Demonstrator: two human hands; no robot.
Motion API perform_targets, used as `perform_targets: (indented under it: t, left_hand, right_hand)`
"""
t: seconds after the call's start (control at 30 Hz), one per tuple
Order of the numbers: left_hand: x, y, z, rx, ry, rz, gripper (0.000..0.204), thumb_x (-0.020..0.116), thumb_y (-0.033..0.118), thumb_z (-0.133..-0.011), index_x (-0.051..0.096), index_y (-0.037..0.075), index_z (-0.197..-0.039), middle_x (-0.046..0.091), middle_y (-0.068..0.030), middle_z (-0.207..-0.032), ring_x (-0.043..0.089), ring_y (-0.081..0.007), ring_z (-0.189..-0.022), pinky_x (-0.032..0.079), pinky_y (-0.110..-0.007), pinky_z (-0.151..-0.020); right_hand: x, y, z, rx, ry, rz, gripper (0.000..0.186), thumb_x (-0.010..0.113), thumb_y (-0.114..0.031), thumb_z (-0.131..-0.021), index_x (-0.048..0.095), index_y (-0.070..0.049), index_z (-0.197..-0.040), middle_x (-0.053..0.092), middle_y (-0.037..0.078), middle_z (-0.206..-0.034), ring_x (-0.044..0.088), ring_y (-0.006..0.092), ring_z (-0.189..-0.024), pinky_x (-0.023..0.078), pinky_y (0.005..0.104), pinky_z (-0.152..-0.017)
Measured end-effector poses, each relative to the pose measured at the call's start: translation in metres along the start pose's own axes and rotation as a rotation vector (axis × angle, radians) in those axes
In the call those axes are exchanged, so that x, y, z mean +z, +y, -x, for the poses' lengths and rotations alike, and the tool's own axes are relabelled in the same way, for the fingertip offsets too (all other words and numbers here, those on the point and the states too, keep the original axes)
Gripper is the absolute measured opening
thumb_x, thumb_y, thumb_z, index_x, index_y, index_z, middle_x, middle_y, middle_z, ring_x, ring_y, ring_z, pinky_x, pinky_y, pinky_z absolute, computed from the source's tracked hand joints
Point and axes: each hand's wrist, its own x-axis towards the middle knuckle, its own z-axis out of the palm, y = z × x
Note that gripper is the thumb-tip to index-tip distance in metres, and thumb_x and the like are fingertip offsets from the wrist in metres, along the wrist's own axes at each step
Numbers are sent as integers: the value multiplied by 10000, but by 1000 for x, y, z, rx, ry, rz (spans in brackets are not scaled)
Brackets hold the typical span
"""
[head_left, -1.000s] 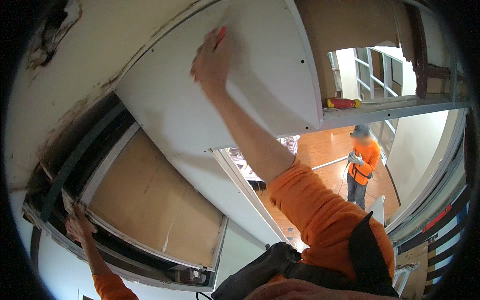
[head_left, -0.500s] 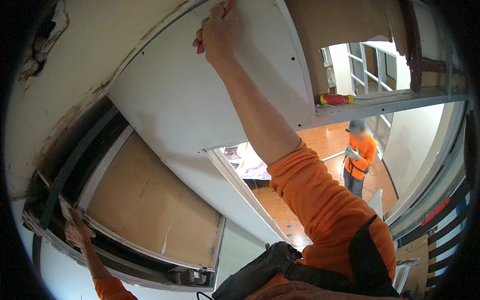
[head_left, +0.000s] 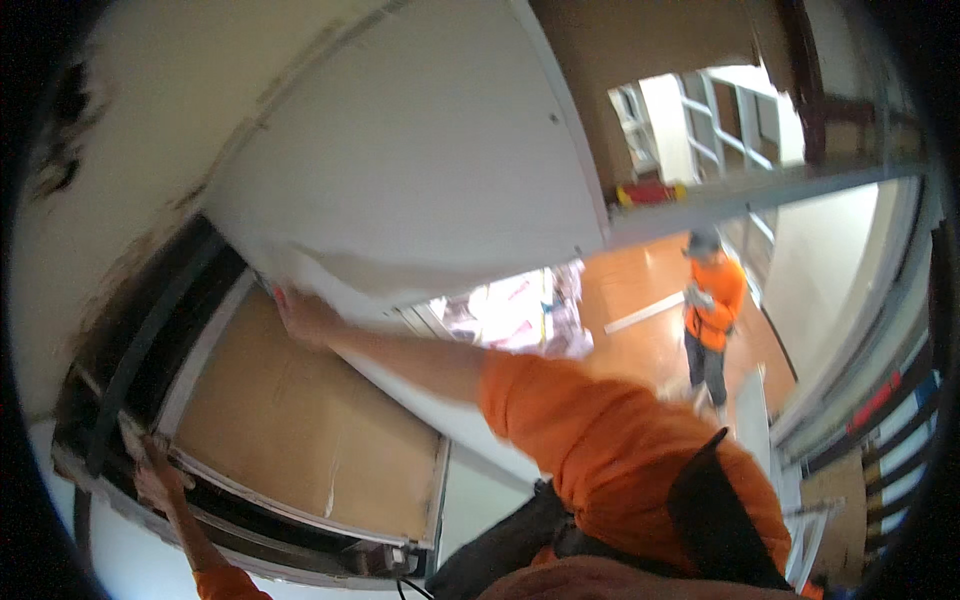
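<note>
My right hand (head_left: 312,318), smeared by motion, is at the lower left edge of a white plasterboard panel (head_left: 420,150). A bit of red shows at its fingers, from a slim red hand tool whose exact kind I cannot make out. My left hand (head_left: 158,478) is closed on the edge of the pale, worn frame (head_left: 135,440) around a dark gap at the lower left. Beside that gap lies a brown board (head_left: 310,420) with whitish framed edges.
A red and yellow screwdriver (head_left: 650,193) rests on a metal ledge (head_left: 770,192) at the upper right. Below the opening, a person in orange (head_left: 715,300) stands on the wooden floor (head_left: 640,270). The wall at the upper left has a ragged hole (head_left: 70,130).
My right hand has swept down and left, from the top of the panel to its lower left edge, with the red tool. My left hand stays at the frame; the view has shifted slightly.
</note>
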Motion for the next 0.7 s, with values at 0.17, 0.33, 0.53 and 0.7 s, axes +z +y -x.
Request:
perform_targets:
  t: [0.17, 0.33, 0.53, 0.7]
  left_hand:
    - [8, 11, 8, -98, -41, 33, 752, 404, 597, -992, 710, -86, -919, 681, -304, -879, 640, -479, -890, 463, -568, -842]
    - [-7, 26, 16, -103, 6, 120, 749, 404, 605, -994, 710, -78, -961, 680, -303, -949, 631, -460, -953, 447, -545, -871]
    - [11, -1, 9, -19, 50, -8, 683, 440, 540, -1014, 699, -80, -892, 656, -281, -847, 619, -429, -819, 443, -540, -775]
    - [23, -3, 4, -24, 39, 13, 677, 449, 532, -1012, 695, -86, -886, 656, -286, -840, 626, -434, -809, 455, -531, -756]
  right_hand:
    - [-44, 16, 14, 195, 16, -108, 269, 396, -309, -1066, 429, -63, -1171, 507, 195, -1039, 519, 345, -975, 420, 496, -841]
    - [-169, -35, -93, 7, 406, -282, 275, 400, -289, -1080, 442, -47, -955, 541, 77, -611, 557, 210, -458, 489, 351, -421]
    - [-208, -67, -143, -123, 496, -425, 265, 390, -258, -1080, 435, -29, -954, 498, 41, -550, 466, 164, -336, 409, 298, -286]
    - [-237, -24, -156, -278, 22, -903, 322, 464, -240, -1050, 431, -50, -1308, 578, 111, -723, 582, 224, -494, 486, 350, -370]
